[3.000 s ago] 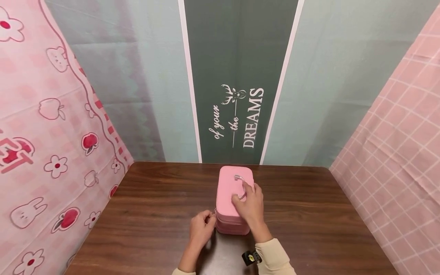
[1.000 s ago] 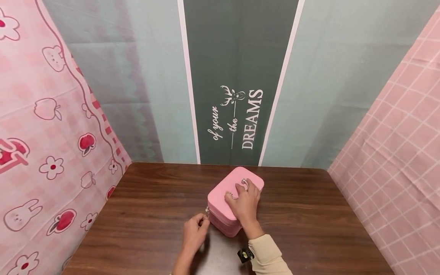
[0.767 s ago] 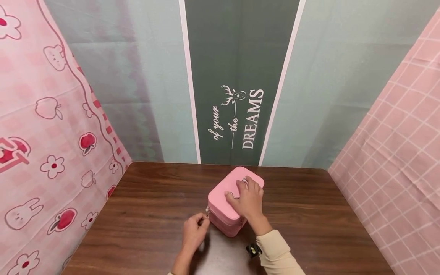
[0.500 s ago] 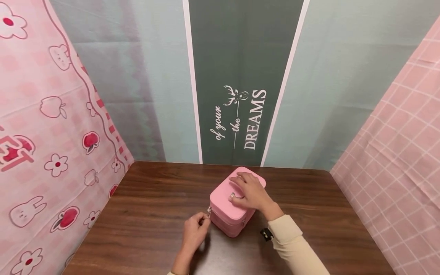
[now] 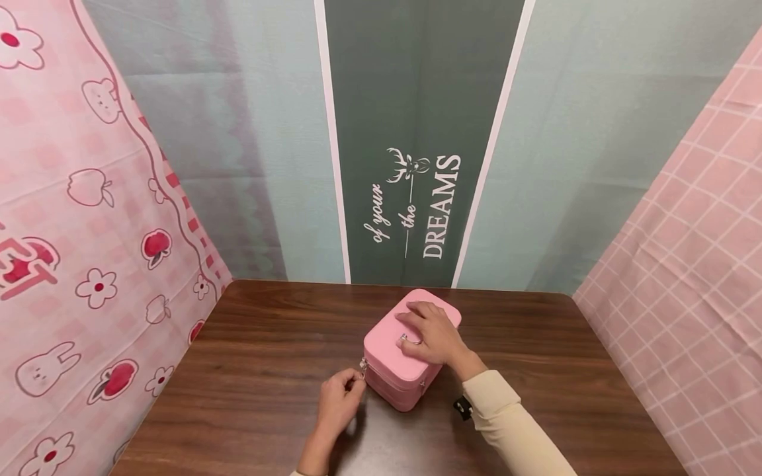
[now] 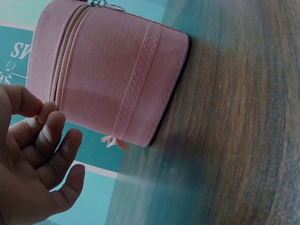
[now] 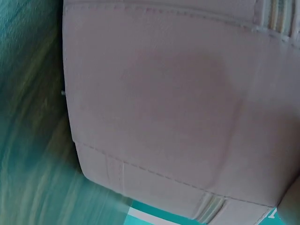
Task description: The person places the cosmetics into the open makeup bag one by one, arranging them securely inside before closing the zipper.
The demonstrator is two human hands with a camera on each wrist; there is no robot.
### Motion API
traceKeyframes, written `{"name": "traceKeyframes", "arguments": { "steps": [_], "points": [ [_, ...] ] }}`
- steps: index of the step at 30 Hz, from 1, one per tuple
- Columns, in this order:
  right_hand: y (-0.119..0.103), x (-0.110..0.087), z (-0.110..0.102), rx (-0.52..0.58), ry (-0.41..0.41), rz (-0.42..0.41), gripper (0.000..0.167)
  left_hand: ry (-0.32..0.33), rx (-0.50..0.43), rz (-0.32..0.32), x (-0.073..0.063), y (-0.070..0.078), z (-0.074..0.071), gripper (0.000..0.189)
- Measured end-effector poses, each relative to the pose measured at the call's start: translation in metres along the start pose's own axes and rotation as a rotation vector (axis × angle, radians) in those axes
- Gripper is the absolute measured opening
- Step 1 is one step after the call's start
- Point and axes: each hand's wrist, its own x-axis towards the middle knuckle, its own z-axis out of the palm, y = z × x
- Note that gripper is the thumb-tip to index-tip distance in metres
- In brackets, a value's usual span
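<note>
A pink zippered case (image 5: pixel 387 337) stands on the table with its lid down, set diagonally. My left hand (image 5: pixel 340 400) is at its near left corner, thumb and index finger pinching a zipper pull (image 5: pixel 363 365). In the left wrist view those fingertips meet right at the zipper (image 6: pixel 60 77), and the other fingers are loosely bent. My right hand (image 5: pixel 431 334) rests on the lid with fingers spread, covering most of the silver handle (image 5: pixel 403 338). The right wrist view is filled by the case's side (image 7: pixel 173 103); the right fingers are mostly hidden there.
The brown wooden table (image 5: pixel 268 344) is backed by a green and grey cloth (image 5: pixel 417 79) with white lettering. Patterned pink cloths hang at the left (image 5: pixel 53 231) and right (image 5: pixel 690 264). A second metal zipper pull (image 6: pixel 112 6) hangs on the case.
The case has turned from straight to diagonal, its near end swinging left. My left hand shifted slightly left with the zipper pull. My right fingers spread across the lid, the forearm swinging right.
</note>
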Motion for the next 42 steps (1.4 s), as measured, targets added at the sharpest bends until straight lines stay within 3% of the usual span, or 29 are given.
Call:
{"name": "traceKeyframes", "arguments": {
  "steps": [7, 16, 23, 27, 32, 37, 42],
  "points": [
    [-0.016, -0.002, 0.004, -0.009, 0.082, 0.135, 0.049, 0.023, 0.051, 0.061, 0.002, 0.002, 0.000, 0.020],
    [-0.058, -0.002, 0.015, -0.150, 0.187, 0.454, 0.054, 0.041, 0.076, 0.045, 0.001, 0.004, 0.002, 0.021],
    [-0.069, -0.003, 0.018, -0.206, 0.186, 0.570, 0.058, 0.017, 0.039, 0.025, -0.003, 0.006, 0.003, 0.021],
    [-0.068, -0.005, 0.013, -0.172, 0.137, 0.571, 0.059, 0.010, 0.023, -0.015, -0.004, 0.006, 0.003, 0.020],
    [-0.061, -0.004, -0.005, -0.117, 0.029, 0.505, 0.059, 0.009, 0.019, -0.009, -0.004, 0.005, 0.003, 0.019],
    [-0.041, 0.002, -0.028, -0.114, -0.141, 0.331, 0.060, -0.011, 0.027, 0.038, -0.003, 0.003, 0.001, 0.018],
    [-0.008, -0.001, -0.024, -0.119, -0.143, 0.171, 0.069, -0.048, 0.050, 0.035, -0.002, 0.003, -0.001, 0.016]
  ]
}}
